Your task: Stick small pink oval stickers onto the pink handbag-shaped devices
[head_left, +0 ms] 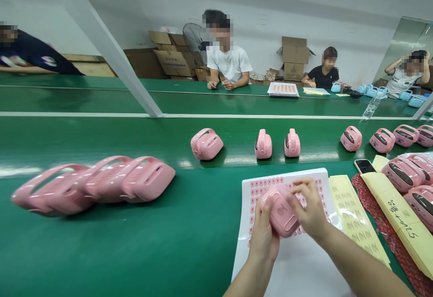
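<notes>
While you held the pink plastic case (279, 211) in both hands, your left hand (262, 238) cupped it from below and your right hand (309, 202) closed over its far side, fingers curled around the glossy, rounded shell. Both hands were closed on it, just above a white sheet (297, 265) that carried rows of small pink labels. Right beside that sheet lay a yellow label sheet (355, 220), its rows pale and regular. Farther right, a pile of pink cases (404, 175) with dark oval panels sat on a red patterned cloth (394, 238), near a smartphone (364, 166) and a yellow paper with handwriting (402, 211). Across the green conveyor belt (135, 252), three looped cases (93, 184) overlapped at your left, while a spaced row of pink cases (264, 144) stretched ahead. Beyond the belt, seated co-workers (228, 60) faced you before cardboard boxes (294, 58).
</notes>
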`<state>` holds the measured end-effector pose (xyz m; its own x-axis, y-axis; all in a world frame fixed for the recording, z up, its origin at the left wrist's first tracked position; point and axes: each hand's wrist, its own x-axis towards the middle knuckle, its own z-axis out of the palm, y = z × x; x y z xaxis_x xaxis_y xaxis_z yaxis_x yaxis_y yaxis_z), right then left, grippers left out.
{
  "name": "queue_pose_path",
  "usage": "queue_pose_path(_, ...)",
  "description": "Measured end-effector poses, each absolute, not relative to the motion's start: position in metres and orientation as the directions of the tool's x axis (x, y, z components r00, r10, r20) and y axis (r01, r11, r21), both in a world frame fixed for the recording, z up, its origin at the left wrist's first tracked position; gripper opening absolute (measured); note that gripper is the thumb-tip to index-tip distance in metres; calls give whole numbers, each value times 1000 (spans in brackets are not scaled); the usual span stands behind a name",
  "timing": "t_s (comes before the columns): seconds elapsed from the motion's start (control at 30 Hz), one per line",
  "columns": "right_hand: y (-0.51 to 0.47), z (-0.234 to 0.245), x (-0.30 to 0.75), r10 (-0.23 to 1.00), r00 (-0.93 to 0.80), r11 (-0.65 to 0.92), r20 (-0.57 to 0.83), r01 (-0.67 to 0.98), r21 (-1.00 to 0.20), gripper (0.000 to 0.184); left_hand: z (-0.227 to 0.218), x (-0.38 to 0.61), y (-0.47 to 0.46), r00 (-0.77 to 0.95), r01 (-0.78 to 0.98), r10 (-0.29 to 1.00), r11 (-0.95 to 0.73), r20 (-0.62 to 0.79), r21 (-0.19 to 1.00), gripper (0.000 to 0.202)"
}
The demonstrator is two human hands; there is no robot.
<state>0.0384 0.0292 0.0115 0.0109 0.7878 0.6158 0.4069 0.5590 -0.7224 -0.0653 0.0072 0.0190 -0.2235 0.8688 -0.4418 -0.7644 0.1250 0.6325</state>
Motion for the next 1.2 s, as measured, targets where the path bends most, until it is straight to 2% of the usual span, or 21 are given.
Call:
queue_pose_path(0.1,57,4,44,804,113,504,584,390,-771,12,8,-77,0,-184,-833,837,146,-515,534,33)
queue_pose_path(0.17,79,-8,43,812,15,518,583,440,-733,20,-7,-90,-8,-134,-882,852,130,-506,453,38)
queue_pose_path(0.27,102,-32,32,785,-272,599,556,561,-572,43,-36,-113,-20,-8,-933,948,107,-318,343,49)
queue_pose_path(0.33,109,-44,24,767,-373,629,522,601,-493,55,-53,-125,-24,41,-947,977,105,-211,303,58)
queue_pose_path(0.43,109,-55,20,758,-401,641,514,602,-476,62,-63,-132,-22,4,-963,994,33,-111,266,53)
queue_pose_path(0.53,102,-59,23,734,-352,663,581,555,-502,55,-56,-131,-15,-23,-975,981,21,-191,223,48)
queue_pose_path(0.63,89,-55,24,718,-203,675,666,438,-594,43,-44,-127,-7,-67,-988,956,-23,-285,155,59)
queue_pose_path(0.7,75,-47,21,744,-88,646,662,348,-680,36,-39,-123,-4,-100,-990,948,-65,-303,123,60)
queue_pose_path(0.77,58,-36,14,814,22,562,580,223,-797,31,-35,-120,-2,-108,-990,939,-73,-326,120,59)
queue_pose_path(0.87,34,-17,0,945,90,325,316,-120,-938,35,-27,-111,-2,-131,-987,916,-85,-379,135,57)
queue_pose_path(0.93,23,-5,-8,989,51,146,137,-338,-930,42,-21,-104,-3,-150,-986,910,-106,-387,132,57)
queue_pose_path(1.0,16,4,-13,1000,14,25,21,-443,-896,45,-14,-98,-4,-158,-986,904,-120,-398,119,54)
queue_pose_path(1.07,13,10,-17,999,10,-25,-34,-467,-884,46,-9,-92,-4,-165,-985,887,-131,-431,109,52)
queue_pose_path(1.2,10,12,-20,997,73,2,-38,-477,-879,45,-3,-85,-5,-182,-983,862,-140,-473,122,52)
